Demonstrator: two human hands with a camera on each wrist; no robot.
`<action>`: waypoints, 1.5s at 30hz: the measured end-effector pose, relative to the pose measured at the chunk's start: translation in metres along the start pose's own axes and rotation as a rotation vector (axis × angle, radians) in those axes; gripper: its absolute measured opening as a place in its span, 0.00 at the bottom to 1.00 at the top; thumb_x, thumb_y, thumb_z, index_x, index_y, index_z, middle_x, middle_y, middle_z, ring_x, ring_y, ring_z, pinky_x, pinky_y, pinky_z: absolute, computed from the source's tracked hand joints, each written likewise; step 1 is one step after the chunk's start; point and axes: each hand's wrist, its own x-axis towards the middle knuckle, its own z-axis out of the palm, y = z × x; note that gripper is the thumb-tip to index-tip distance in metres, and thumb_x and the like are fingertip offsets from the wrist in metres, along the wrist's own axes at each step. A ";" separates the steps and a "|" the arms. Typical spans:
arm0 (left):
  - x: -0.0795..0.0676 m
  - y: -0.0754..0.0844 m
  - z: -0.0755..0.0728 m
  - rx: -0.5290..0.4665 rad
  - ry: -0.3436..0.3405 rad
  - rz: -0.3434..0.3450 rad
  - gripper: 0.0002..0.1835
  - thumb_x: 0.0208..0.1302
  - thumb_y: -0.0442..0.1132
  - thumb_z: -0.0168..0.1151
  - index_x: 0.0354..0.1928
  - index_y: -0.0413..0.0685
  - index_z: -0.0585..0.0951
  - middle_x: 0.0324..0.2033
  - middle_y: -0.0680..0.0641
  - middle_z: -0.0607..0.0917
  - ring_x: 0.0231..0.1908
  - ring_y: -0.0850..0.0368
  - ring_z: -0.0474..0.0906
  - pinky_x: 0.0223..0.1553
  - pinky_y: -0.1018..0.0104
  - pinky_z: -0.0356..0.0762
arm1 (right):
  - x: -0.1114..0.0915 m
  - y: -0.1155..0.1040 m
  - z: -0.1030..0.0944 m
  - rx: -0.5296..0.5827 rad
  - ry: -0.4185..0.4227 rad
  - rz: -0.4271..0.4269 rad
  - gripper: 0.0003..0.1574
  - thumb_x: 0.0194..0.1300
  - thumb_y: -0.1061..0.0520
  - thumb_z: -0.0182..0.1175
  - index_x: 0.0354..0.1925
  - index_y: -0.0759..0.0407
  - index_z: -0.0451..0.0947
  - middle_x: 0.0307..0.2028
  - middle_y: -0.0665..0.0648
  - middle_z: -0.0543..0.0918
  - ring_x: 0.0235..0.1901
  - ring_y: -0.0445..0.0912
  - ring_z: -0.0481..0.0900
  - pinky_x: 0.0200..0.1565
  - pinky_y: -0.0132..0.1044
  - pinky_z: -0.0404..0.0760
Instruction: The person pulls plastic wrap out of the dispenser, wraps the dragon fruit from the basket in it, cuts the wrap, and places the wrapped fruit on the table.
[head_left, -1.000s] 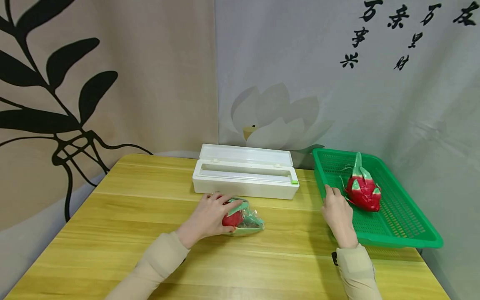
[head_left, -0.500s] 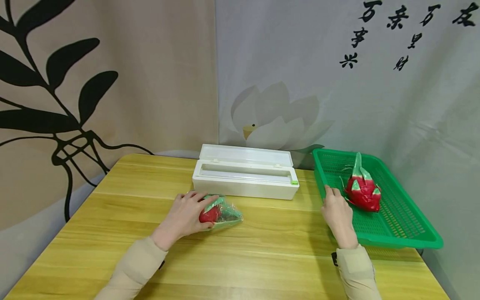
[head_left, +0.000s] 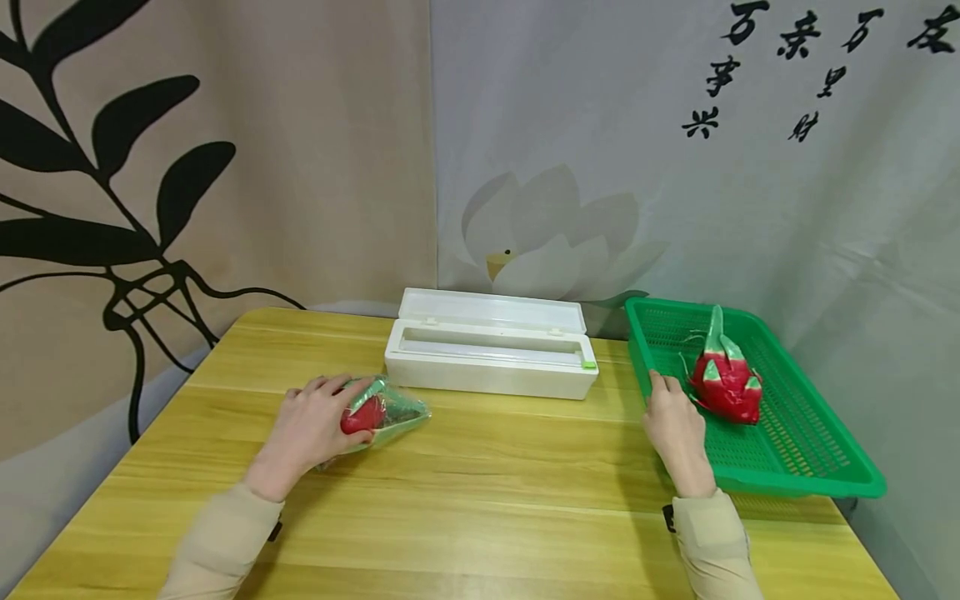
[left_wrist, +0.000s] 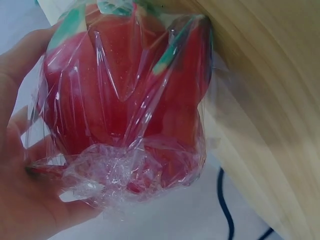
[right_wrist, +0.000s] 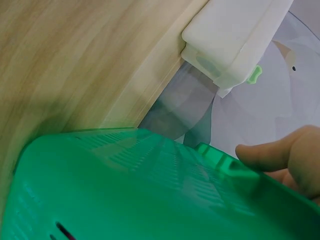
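Since your left hand grips wrapped fruit near the box and your right hand the basket, I'd squeeze gently.

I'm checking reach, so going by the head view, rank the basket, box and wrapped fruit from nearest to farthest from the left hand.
1. Wrapped fruit: in the left hand.
2. Box: farther back, to the right.
3. Basket: far right.

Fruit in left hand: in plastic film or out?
In: the left wrist view shows clear film creased over the red fruit and bunched at one part. Can't tell whether it's sealed.
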 end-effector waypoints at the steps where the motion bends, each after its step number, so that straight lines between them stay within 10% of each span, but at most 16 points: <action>1: -0.001 -0.004 -0.001 0.006 -0.001 -0.015 0.43 0.37 0.60 0.77 0.60 0.55 0.76 0.51 0.39 0.82 0.47 0.33 0.78 0.38 0.36 0.78 | 0.000 0.000 0.000 0.001 -0.001 0.002 0.27 0.64 0.68 0.51 0.62 0.71 0.65 0.55 0.75 0.73 0.41 0.70 0.78 0.35 0.62 0.78; 17: -0.010 -0.049 -0.005 0.092 0.139 -0.146 0.45 0.31 0.58 0.80 0.57 0.51 0.76 0.45 0.36 0.83 0.34 0.32 0.80 0.22 0.40 0.75 | 0.001 0.001 0.000 -0.001 -0.009 0.005 0.28 0.65 0.68 0.51 0.63 0.72 0.64 0.55 0.75 0.73 0.40 0.69 0.78 0.34 0.61 0.79; 45: -0.011 -0.069 -0.017 -0.003 -0.024 -0.380 0.44 0.49 0.62 0.69 0.62 0.44 0.69 0.52 0.27 0.74 0.45 0.21 0.71 0.30 0.30 0.70 | 0.000 0.001 0.001 -0.007 0.007 -0.002 0.28 0.64 0.67 0.52 0.62 0.72 0.65 0.54 0.75 0.74 0.40 0.69 0.78 0.35 0.62 0.79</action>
